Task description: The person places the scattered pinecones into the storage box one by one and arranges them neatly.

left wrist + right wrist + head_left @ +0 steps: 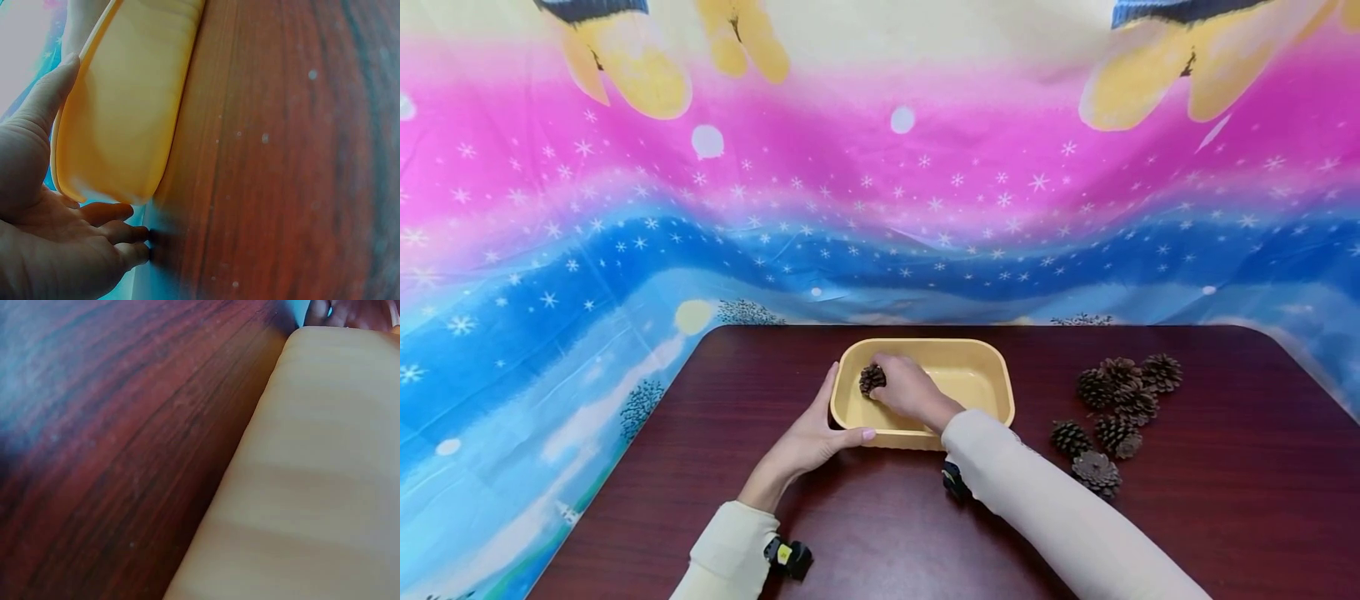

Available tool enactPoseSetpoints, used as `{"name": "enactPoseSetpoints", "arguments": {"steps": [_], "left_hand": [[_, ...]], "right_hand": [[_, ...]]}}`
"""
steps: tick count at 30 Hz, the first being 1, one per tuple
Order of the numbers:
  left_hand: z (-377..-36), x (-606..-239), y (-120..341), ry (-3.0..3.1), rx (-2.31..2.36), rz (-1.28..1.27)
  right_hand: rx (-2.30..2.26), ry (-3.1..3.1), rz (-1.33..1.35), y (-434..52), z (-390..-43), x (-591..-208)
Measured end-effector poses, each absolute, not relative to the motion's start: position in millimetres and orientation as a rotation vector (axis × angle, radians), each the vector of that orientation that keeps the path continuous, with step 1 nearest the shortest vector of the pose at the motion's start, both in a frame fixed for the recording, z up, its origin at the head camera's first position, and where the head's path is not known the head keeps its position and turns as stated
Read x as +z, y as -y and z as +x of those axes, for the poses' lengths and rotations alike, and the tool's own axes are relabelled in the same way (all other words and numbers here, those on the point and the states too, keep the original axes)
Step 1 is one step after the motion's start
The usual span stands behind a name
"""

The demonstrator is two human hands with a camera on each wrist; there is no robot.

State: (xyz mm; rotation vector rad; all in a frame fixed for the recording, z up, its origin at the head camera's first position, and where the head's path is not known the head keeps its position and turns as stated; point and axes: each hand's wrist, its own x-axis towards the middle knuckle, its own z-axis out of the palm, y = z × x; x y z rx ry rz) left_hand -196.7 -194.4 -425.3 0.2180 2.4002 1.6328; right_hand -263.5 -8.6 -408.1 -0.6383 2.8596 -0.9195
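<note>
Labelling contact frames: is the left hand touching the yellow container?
Touching. The head view shows the thumb of the left hand laid against the near side of the yellow container; the left wrist view agrees.

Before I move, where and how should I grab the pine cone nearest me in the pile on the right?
Probably by the scaly sides of that pine cone, coming from above and your side: it looks broad and round, and two other pine cones crowd its far side.

This seems a makeshift studio: snowflake-printed cloth (925, 208) backs a dark table (887, 517).
</note>
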Motion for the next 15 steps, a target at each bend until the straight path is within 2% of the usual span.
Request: {"name": "enactPoseSetpoints", "arguments": {"steps": [15], "left_hand": [[-197.6, -426.5, 193.9, -2.418, 1.625, 0.210]], "right_hand": [[-0.990, -2.872, -0.648, 9.8, -265.9, -408.8]]}}
